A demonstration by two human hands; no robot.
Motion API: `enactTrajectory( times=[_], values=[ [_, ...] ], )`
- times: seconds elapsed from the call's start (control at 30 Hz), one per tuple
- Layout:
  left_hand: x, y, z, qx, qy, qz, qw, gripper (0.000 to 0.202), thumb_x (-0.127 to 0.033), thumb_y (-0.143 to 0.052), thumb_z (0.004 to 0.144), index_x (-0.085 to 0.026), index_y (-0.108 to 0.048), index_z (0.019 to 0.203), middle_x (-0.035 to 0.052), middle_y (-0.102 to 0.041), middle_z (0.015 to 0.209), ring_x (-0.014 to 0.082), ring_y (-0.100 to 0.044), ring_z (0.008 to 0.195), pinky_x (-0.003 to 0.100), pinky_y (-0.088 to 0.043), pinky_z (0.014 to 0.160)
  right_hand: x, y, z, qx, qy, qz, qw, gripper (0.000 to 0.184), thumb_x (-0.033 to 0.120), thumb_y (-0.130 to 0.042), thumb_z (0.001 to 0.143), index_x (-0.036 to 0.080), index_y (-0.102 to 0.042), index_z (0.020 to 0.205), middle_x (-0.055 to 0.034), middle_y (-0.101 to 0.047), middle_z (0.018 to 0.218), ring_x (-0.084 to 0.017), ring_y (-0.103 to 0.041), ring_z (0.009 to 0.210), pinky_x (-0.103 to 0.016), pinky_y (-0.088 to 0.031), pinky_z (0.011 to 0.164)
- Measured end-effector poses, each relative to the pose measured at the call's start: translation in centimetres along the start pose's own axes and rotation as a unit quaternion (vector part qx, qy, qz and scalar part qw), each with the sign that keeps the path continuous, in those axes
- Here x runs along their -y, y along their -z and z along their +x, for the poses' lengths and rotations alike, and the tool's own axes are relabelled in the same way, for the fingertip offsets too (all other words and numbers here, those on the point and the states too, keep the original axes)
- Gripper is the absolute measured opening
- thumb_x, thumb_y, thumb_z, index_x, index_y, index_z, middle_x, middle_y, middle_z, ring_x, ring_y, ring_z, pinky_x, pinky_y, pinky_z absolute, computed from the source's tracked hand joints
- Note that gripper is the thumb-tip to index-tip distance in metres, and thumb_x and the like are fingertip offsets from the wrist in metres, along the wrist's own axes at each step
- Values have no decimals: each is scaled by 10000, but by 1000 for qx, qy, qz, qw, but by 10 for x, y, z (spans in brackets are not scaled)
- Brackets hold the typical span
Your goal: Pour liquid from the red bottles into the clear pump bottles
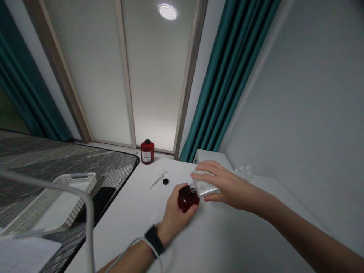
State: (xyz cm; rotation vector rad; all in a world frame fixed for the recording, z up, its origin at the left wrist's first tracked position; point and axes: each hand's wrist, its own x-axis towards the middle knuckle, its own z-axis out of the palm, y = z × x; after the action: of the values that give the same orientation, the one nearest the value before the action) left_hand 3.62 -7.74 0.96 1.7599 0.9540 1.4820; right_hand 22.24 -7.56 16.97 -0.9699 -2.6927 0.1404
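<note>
My left hand (174, 216) is wrapped round a small dark red bottle (187, 199) standing on the white table (136, 220). My right hand (224, 184) holds a clear plastic pouch (203, 187) tilted with its spout against the bottle's mouth. A black smartwatch sits on my left wrist. A white pump head (157, 178) and a small black cap (165, 181) lie on the table just beyond the bottle.
A larger red bottle with a black cap (147, 151) stands at the table's far edge by the window. A white slotted basket (59, 199) and a black phone (98, 201) rest on the grey patterned mattress at left. Crumpled clear plastic (243, 172) lies at right near the wall.
</note>
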Motion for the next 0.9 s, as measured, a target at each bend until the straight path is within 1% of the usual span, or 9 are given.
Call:
enactTrajectory(
  times=[0.13,0.3,0.47,0.53,0.63,0.73,0.83,0.9],
  values=[
    [0,0,0,2,-3,-2,1000,494,-323,-655,762,-178,-511,1212,108,-644,1116,268,-639,1012,446,-531,915,1,1,-1,4,8,-11,1000,681,259,-827,769,264,-534,1384,-133,-567,1375,-305,-430,1373,-535,-421,1110],
    [-1,0,0,2,-6,3,1000,494,-325,-654,754,-179,-517,1206,105,-647,1112,267,-642,1005,438,-531,912,2,2,-1,4,8,-13,1000,666,256,-811,787,293,-529,1389,-120,-563,1396,-299,-410,1403,-531,-419,1117],
    [-3,1,-1,0,-3,0,1000,495,-314,-657,743,-182,-529,1202,98,-655,1103,264,-646,992,428,-534,901,3,3,-2,14,5,-13,1000,671,245,-822,774,270,-537,1381,-128,-555,1407,-305,-387,1418,-529,-406,1130],
    [-3,1,-1,2,-3,-1,1000,493,-310,-659,741,-184,-531,1200,98,-656,1104,262,-645,992,427,-534,902,1,2,-2,12,-1,-1,1000,669,260,-819,779,278,-534,1384,-124,-549,1408,-302,-393,1412,-531,-398,1132],
    [-2,2,0,8,0,0,1000,502,-312,-665,731,-185,-535,1198,98,-655,1103,263,-644,992,427,-535,901,-2,1,-4,10,-23,37,999,659,326,-799,798,319,-522,1396,-105,-529,1419,-297,-413,1393,-533,-379,1140],
    [-1,2,0,20,-1,0,1000,515,-318,-671,718,-185,-540,1198,97,-654,1100,265,-644,991,426,-535,902,-5,2,-6,34,-63,81,994,677,379,-779,807,344,-495,1421,-88,-489,1449,-290,-406,1394,-521,-345,1159],
    [0,2,-1,30,-2,-6,1000,518,-300,-667,707,-186,-539,1195,96,-654,1098,263,-645,988,425,-534,905,-5,5,-8,61,-105,122,985,733,386,-767,808,362,-437,1462,-70,-446,1467,-281,-412,1382,-502,-327,1170],
    [0,2,-1,33,-7,-12,999,522,-288,-663,702,-188,-536,1199,94,-655,1100,262,-647,992,425,-533,909,-6,5,-11,65,-131,146,978,784,383,-763,803,370,-385,1490,-63,-425,1459,-275,-433,1361,-496,-325,1172]
  ],
)
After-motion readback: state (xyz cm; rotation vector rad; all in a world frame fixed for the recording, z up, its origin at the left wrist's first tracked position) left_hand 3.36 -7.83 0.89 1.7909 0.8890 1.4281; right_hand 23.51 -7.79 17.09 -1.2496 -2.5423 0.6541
